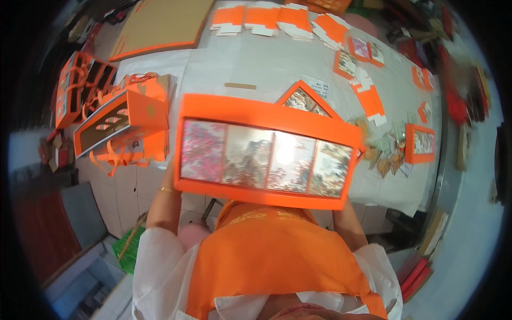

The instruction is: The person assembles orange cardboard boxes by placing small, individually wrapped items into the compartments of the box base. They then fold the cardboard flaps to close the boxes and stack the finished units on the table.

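Note:
A long orange gift box [266,104] is held up in front of my apron, its windowed face toward me. Four shiny panels show through the window: a pink one at the left end, then paler landscape-like pictures. At the box's left end is my left hand [170,182], its fingers hidden behind the box. My right hand [344,205] supports the other end from below and behind, its fingers mostly covered too. Just beyond the box's upper edge, another orange box with shiny panels [306,101] lies at a slant on the table.
Orange carrier boxes with ribbon handles [152,109] stand at the left. Flat orange-and-white cartons [261,18] line the table's far side. Small picture boxes [346,64] and clear wrapped packets [392,152] lie to the right. A brown board [160,26] rests at far left.

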Tool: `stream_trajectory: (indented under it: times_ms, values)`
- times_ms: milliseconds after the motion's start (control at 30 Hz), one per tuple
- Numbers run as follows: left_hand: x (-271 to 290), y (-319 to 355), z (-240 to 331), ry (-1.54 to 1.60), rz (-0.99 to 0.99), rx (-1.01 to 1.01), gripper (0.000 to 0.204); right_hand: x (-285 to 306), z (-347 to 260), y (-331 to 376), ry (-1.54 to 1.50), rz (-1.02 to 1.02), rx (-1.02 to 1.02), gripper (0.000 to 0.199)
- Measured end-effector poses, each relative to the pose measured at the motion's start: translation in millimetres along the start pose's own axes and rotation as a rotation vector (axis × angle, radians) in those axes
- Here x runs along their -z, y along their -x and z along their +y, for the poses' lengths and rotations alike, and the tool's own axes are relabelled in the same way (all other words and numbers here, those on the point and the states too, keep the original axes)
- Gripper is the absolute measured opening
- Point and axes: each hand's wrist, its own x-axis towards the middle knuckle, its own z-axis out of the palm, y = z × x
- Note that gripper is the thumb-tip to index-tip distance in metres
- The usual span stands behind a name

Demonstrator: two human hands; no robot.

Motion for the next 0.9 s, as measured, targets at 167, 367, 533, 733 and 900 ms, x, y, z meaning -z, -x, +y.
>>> stream_trajectory:
  times_ms: [167, 367, 533, 733, 900]
  values:
    - [88.2, -20.4, -4.2, -0.084, 0.131, 0.019, 0.056, -94.8, 26.8, -14.4, 0.012, -0.182, -0.034, 0.061]
    - [123.1, -36.4, -26.5, -0.103, 0.098, 0.089, 0.055, -130.4, 58.0, -1.0, 0.034, -0.255, -0.09, 0.061]
    - [129.5, -39.9, -33.0, -0.115, 0.064, 0.092, 0.055, -109.7, 78.9, -1.5, 0.05, -0.289, -0.061, 0.061]
    - [169.1, -6.7, -57.1, -0.188, 0.066, 0.096, 0.054, -29.1, 42.0, 11.2, 0.313, 0.429, 0.27, 0.04]
    - [200.2, 75.3, -120.8, -0.46, -0.163, 0.379, 0.045, 101.1, 71.1, -29.8, 0.465, 0.97, 0.392, 0.038]
